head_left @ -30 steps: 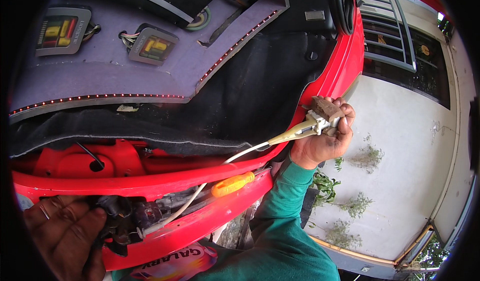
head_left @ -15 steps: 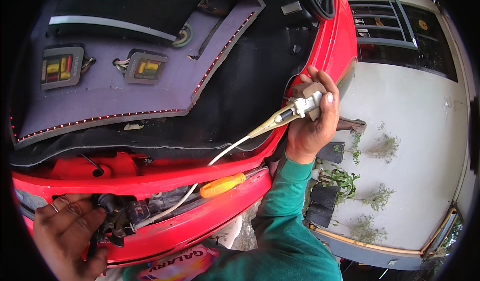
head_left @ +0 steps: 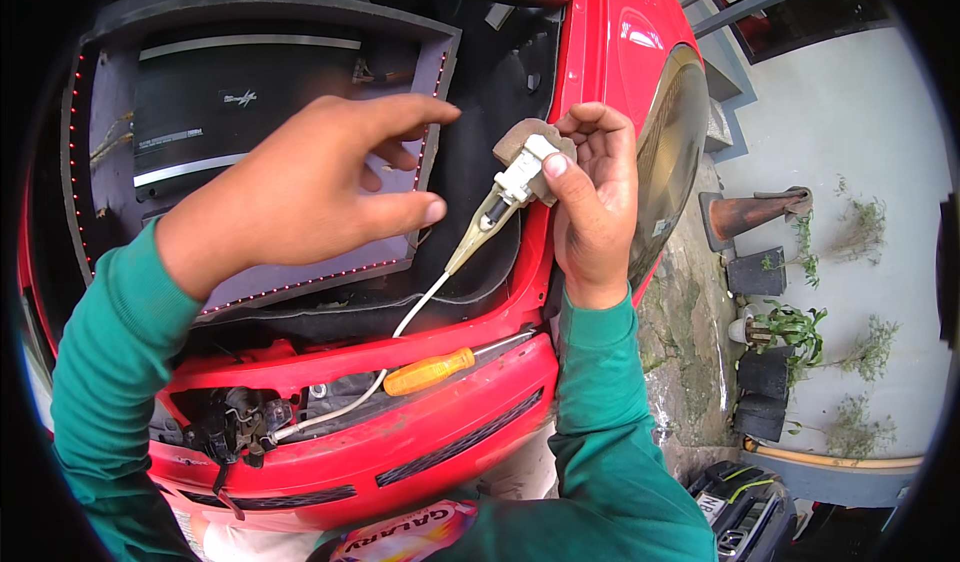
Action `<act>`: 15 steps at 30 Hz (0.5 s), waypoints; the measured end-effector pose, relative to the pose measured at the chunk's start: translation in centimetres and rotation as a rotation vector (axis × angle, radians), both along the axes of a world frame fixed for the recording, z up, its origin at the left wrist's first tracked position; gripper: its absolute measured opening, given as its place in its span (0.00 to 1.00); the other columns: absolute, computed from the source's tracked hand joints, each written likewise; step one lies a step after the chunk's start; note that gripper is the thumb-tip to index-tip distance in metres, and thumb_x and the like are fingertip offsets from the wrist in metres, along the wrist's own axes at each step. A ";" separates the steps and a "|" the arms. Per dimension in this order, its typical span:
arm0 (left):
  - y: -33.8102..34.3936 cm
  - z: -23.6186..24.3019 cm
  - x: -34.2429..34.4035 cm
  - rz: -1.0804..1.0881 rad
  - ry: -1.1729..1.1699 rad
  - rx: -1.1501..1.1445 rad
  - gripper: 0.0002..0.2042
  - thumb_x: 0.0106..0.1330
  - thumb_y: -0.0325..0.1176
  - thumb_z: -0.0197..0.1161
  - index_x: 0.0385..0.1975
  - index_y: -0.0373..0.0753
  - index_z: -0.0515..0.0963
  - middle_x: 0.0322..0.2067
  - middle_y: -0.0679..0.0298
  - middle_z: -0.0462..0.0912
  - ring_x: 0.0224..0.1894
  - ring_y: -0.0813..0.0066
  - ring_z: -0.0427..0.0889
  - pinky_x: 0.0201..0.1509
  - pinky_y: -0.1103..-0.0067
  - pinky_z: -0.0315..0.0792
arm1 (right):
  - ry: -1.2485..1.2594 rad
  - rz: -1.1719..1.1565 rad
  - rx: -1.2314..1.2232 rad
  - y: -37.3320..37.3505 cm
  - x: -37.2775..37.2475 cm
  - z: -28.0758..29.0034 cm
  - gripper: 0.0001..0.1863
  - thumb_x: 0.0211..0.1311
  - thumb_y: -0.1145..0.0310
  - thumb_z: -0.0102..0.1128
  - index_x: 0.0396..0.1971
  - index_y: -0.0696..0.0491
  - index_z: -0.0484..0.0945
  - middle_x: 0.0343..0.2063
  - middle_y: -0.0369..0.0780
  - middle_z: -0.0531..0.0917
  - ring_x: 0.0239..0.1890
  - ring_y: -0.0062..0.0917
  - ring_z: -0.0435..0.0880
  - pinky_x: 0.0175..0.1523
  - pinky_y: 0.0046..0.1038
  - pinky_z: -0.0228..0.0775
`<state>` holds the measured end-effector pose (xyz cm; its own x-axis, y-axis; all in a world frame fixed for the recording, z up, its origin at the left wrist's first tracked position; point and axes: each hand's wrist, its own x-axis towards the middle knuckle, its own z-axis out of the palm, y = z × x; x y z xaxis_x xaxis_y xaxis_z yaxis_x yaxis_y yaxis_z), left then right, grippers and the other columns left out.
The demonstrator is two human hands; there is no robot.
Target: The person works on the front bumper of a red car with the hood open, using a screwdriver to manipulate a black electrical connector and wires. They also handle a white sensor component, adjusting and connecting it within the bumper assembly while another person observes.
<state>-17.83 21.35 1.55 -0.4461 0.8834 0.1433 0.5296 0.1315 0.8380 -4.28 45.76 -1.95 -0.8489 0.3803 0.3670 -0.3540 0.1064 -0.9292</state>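
Note:
My right hand (head_left: 600,202) grips the white plastic end fitting (head_left: 521,174) of a cable, along with a brown, worn-looking block (head_left: 517,139) behind it. From the fitting's tapered yellowish sleeve, the white cable (head_left: 414,311) curves down to a dark metal latch (head_left: 240,424) at the red car's front edge. My left hand (head_left: 310,187) hovers over the open compartment, thumb and fingers apart, holding nothing. Its fingertips point toward the fitting without touching it. An orange-handled screwdriver (head_left: 428,371) lies along the red front panel, beside the cable.
A black amplifier (head_left: 235,112) sits in a lit, grey-purple enclosure (head_left: 290,284) inside the compartment. The red bumper (head_left: 430,432) runs in front of me. To the right are a headlight (head_left: 668,132), a traffic cone (head_left: 745,217) and several potted plants (head_left: 790,330).
My left hand has left the latch and risen toward the cable end. My right hand still holds the fitting, now more upright. The view has shifted, showing more of the amplifier and headlight.

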 end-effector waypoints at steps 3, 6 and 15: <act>5.3 -2.3 -0.1 -0.184 -0.346 0.106 0.31 0.74 0.31 0.70 0.75 0.34 0.69 0.62 0.56 0.82 0.61 0.69 0.84 0.63 0.72 0.81 | -0.004 -0.002 0.048 -0.6 -0.4 0.1 0.31 0.59 0.78 0.68 0.62 0.56 0.67 0.50 0.39 0.70 0.56 0.24 0.73 0.67 0.29 0.67; 8.4 -4.3 0.0 -0.277 -0.607 0.213 0.24 0.80 0.32 0.63 0.72 0.35 0.73 0.57 0.62 0.85 0.56 0.76 0.84 0.60 0.76 0.81 | 0.022 0.008 0.039 0.0 -0.1 -0.2 0.31 0.56 0.81 0.62 0.61 0.56 0.66 0.51 0.40 0.71 0.56 0.25 0.73 0.68 0.30 0.67; 9.4 -6.0 1.2 -0.109 -0.688 0.313 0.14 0.84 0.37 0.58 0.57 0.35 0.84 0.41 0.70 0.88 0.39 0.88 0.83 0.42 0.84 0.78 | 0.065 0.056 0.049 0.4 0.2 -0.3 0.31 0.55 0.87 0.52 0.61 0.56 0.63 0.53 0.43 0.72 0.62 0.31 0.75 0.75 0.38 0.66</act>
<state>-16.60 30.78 -4.47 -0.4379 0.8916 0.1153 -0.1290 -0.1892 0.9734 -4.04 46.20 -2.27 -0.8420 0.3127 0.4395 -0.4205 0.1298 -0.8979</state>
